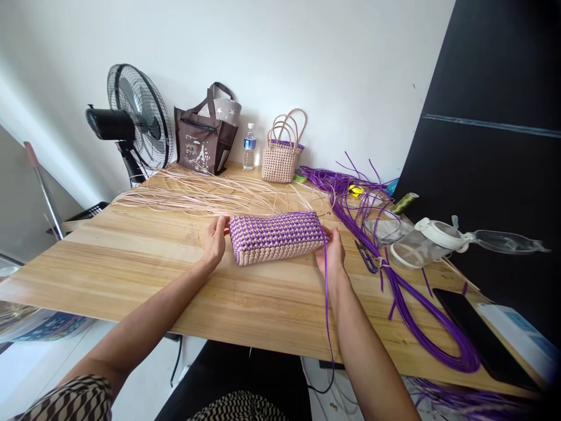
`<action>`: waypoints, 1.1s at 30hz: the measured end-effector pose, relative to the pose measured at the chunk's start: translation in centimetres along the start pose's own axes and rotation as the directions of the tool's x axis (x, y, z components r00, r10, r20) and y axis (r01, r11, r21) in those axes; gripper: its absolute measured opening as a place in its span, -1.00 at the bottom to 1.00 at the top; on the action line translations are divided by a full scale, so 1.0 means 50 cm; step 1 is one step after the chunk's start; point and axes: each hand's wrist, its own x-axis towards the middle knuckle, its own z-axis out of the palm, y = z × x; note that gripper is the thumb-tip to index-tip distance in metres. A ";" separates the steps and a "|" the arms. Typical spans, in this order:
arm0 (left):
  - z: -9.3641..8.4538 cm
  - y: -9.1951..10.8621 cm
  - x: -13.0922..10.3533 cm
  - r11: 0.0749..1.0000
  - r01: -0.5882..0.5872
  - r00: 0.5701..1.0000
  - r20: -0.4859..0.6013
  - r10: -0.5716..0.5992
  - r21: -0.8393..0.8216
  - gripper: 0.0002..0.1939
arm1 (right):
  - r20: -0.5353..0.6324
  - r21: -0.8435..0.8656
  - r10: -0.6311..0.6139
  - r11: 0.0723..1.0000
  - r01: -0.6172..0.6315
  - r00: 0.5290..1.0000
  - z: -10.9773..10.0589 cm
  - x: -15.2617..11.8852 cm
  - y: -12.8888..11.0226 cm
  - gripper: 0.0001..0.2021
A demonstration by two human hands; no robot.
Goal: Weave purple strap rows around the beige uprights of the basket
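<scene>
A woven basket body (277, 237), purple and beige on the face toward me and beige along its lower edge, lies on its side at the middle of the wooden table (153, 280). My left hand (215, 238) grips its left end, fingertips partly hidden behind the weave. At the right end, my right hand (331, 250) holds the basket with its fingers curled around the edge. A long purple strip (326, 292) hangs from the basket's right corner, past my right hand and over the table's front edge.
Beige strips (188, 196) spread behind the basket. Purple strips (407, 292), scissors (366, 256), a clear jar (412, 245) and a black tablet-like object (482, 336) lie right. A fan (140, 117), brown bag (204, 143), water bottle (249, 149) and small woven basket (281, 162) stand behind.
</scene>
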 end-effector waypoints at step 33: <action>-0.011 0.106 -0.049 0.764 0.298 -0.055 0.810 -0.584 0.572 -0.36 | -0.101 -0.088 -0.043 0.996 0.034 0.994 -0.069 0.024 -0.127 -0.90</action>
